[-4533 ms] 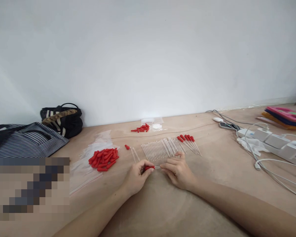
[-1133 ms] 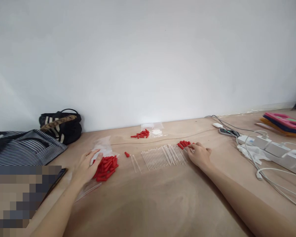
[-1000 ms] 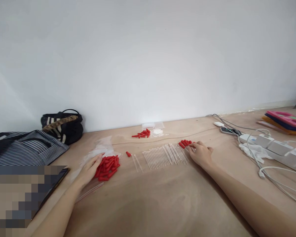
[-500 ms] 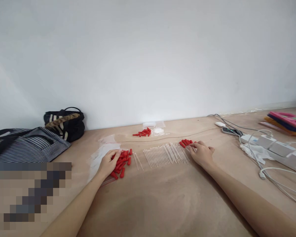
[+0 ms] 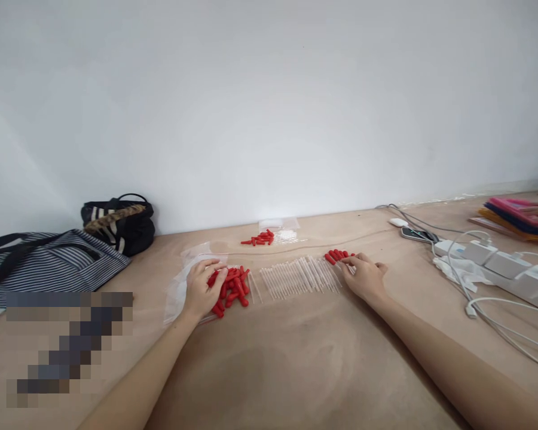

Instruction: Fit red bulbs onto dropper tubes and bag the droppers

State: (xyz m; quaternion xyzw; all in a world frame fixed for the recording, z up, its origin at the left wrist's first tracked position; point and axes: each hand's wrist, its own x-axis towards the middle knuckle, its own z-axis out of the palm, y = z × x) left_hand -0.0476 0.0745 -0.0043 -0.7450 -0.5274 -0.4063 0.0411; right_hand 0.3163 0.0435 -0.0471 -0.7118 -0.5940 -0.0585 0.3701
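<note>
My left hand (image 5: 205, 288) is curved over a pile of red rubber bulbs (image 5: 237, 285), thumb and fingers apart, touching those at the pile's left side. Beneath the pile, a clear plastic bag (image 5: 176, 292) lies partly covered. To its right runs a row of thin clear tubes (image 5: 296, 278), lying side by side. At the row's right end several red bulbs (image 5: 336, 257) sit at the tubes' upper ends. My right hand (image 5: 364, 278) rests right beside them, fingertips pressed together; what they pinch is hidden.
A smaller heap of red pieces (image 5: 262, 238) lies by a clear bag (image 5: 289, 235) near the wall. Striped bag (image 5: 67, 266) and black bag (image 5: 134, 227) stand left. On the right are a power strip (image 5: 515, 275), cables, a phone-like device (image 5: 419, 235) and coloured sheets (image 5: 520, 218).
My left hand has shifted slightly right and opened over the pile, pushing the red bulbs right, closer to the tubes. My right hand has stayed nearly still. The view has moved a little.
</note>
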